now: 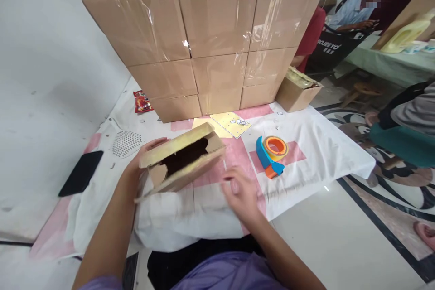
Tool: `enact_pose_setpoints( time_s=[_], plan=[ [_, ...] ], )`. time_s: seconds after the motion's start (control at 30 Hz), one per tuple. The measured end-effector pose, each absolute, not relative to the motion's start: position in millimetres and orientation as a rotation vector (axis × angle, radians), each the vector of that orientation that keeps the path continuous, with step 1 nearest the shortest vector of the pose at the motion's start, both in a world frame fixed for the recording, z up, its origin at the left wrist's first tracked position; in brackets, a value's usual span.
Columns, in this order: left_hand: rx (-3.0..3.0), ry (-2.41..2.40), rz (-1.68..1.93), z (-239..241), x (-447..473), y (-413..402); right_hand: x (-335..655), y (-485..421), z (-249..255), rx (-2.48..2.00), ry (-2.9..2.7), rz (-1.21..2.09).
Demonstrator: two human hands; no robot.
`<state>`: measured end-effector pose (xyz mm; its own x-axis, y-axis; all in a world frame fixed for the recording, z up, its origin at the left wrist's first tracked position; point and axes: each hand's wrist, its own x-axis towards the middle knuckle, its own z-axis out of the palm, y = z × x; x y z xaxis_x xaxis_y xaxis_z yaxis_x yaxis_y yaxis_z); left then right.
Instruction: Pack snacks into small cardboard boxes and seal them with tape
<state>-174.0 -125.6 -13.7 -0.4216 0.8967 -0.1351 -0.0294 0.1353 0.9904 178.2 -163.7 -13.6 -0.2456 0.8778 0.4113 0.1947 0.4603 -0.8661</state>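
Note:
A small cardboard box [190, 174] is tilted near the table's front edge, its top flaps parted over a dark hollow. Strips of yellowish tape residue run along the flaps. My left hand [149, 147] grips the box at its far left end, with most of the fingers hidden behind it. Just right of the box, my right hand [241, 192] hovers, slightly blurred, fingers loosely curled and apart with nothing visible in them. A blue and orange tape dispenser [265, 156] with a tape roll lies beyond my right hand.
A wall of stacked, taped cardboard boxes [217, 50] stands at the back. Another box [297, 90] sits right of it. Yellow papers [231, 124], a red packet [142, 102] and a black tablet-like slab [81, 173] lie on the cloth. Other people are at the right.

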Motion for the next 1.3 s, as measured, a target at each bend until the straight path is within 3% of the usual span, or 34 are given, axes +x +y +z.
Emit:
enact_pose_setpoints(
  time_s=[0.1,0.27,0.4,0.63,0.83,1.0,1.17,1.3],
  plan=[
    [0.777,1.484,1.481,-27.6,-184.2,-121.1,255.0,-148.3,-23.3,-1.430,-1.426,0.229],
    [0.703,1.463,1.608,-36.3,-185.5,-123.5,305.7,-117.2,-48.4,-1.712,-1.574,0.416],
    [0.706,1.446,1.591,-31.2,-177.1,-129.5,300.7,-103.2,-54.7,-1.784,-1.540,0.354],
    [0.704,1.472,1.572,-27.9,-172.2,-127.0,317.4,-33.8,-45.1,-1.658,-1.827,-0.162],
    [0.876,1.560,1.410,-34.0,-174.4,-129.0,303.5,-21.8,-47.5,-1.600,-2.192,-0.340],
    [1.029,1.607,1.339,-43.3,-181.9,-121.5,276.1,-40.3,-32.5,-1.475,-2.044,-0.196],
    [1.192,1.740,1.427,-28.7,-189.0,-123.7,219.9,-41.8,15.0,-0.934,-1.997,0.515],
    [1.465,2.014,1.811,-1.1,-169.6,-172.7,185.4,-32.8,57.9,-0.499,-2.127,0.876]
  ],
)
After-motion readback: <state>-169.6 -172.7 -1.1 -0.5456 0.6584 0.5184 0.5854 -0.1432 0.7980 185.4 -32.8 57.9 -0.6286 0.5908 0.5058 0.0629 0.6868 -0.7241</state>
